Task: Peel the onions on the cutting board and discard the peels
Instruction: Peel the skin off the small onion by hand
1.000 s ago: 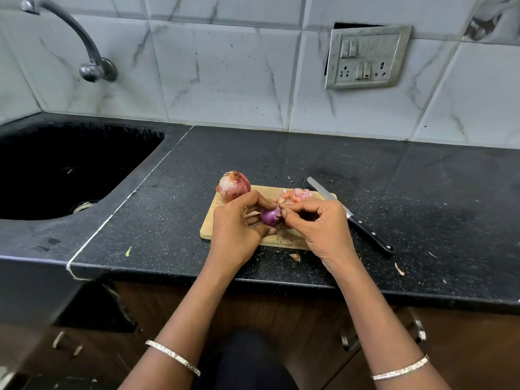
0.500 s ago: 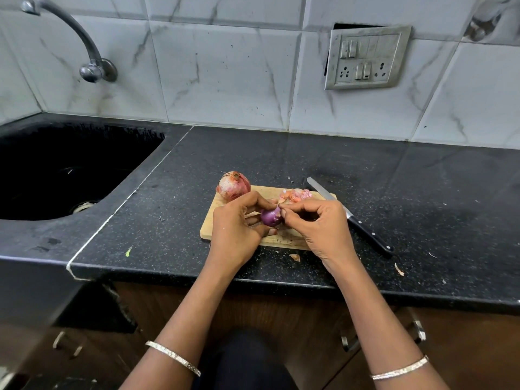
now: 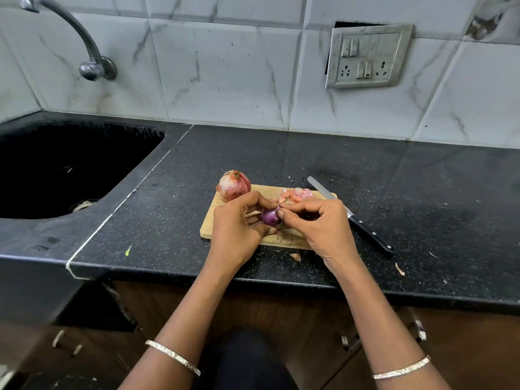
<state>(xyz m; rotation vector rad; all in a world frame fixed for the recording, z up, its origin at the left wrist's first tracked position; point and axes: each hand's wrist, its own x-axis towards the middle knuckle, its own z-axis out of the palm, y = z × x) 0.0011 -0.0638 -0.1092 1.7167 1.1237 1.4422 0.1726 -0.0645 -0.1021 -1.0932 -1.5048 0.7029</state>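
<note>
Nothing much has moved since the earlier frames: both hands sit in the same place over the board, same grip.

The left hand (image 3: 236, 229) cups the small glossy purple onion (image 3: 270, 216), fingers curled under and around it, holding it just above the pale wooden cutting board (image 3: 208, 229). The right hand (image 3: 320, 226) pinches with thumb and forefinger at the onion's top tip, probably on a last shred of skin, though it's too small to be sure.

Handling, as a judgement: the onion is light, firm and rigid, and its bared surface is smooth and likely slippery, so cup it from below and don't squeeze. Dry skin is thin, brittle and tears easily, so take it at the tip or root end and pull along the bulb.

The larger unpeeled reddish onion with papery skin (image 3: 233, 185) sits on the board's far left corner, near the left hand. A heap of pinkish loose peels (image 3: 298, 194) lies on the far right part of the board, not yet discarded. The black-handled steel knife (image 3: 354, 218) rests on the black speckled stone countertop (image 3: 281, 156), its blade across the board's right corner. A few peel scraps (image 3: 295, 257) lie on the counter near the front edge.

Writing: none readable. The metal wall switch plate (image 3: 367, 57) and the knife show no legible brand.
</note>
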